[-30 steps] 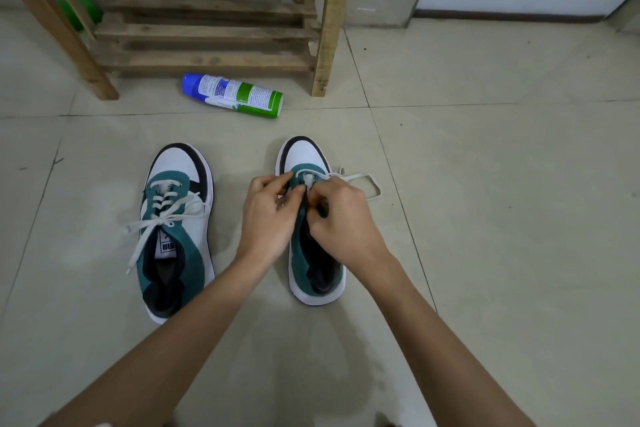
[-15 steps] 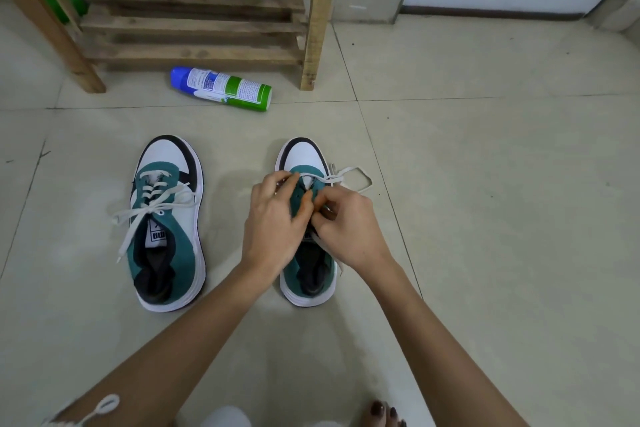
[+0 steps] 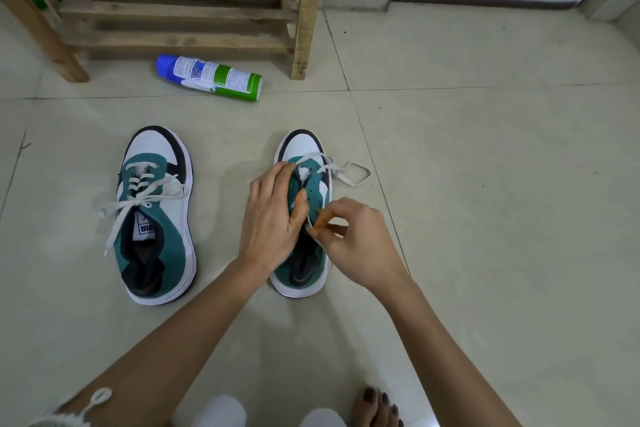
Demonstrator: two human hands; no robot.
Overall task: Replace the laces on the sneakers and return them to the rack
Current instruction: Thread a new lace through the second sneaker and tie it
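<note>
As right hand (image 3: 356, 236) pinches lace (image 3: 311, 157), sneaker (image 3: 301, 146) seemingly part-laced

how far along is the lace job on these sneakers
Roughly midway, it seems. The left sneaker is laced through its eyelets, ends loose. In hand: the left hand steadies the right sneaker while the right hand pinches its lace, threaded only at the toe end. Left: the remaining eyelets, then both sneakers onto the rack.

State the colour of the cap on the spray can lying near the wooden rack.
Blue. The cap shows best in the head view.
</note>
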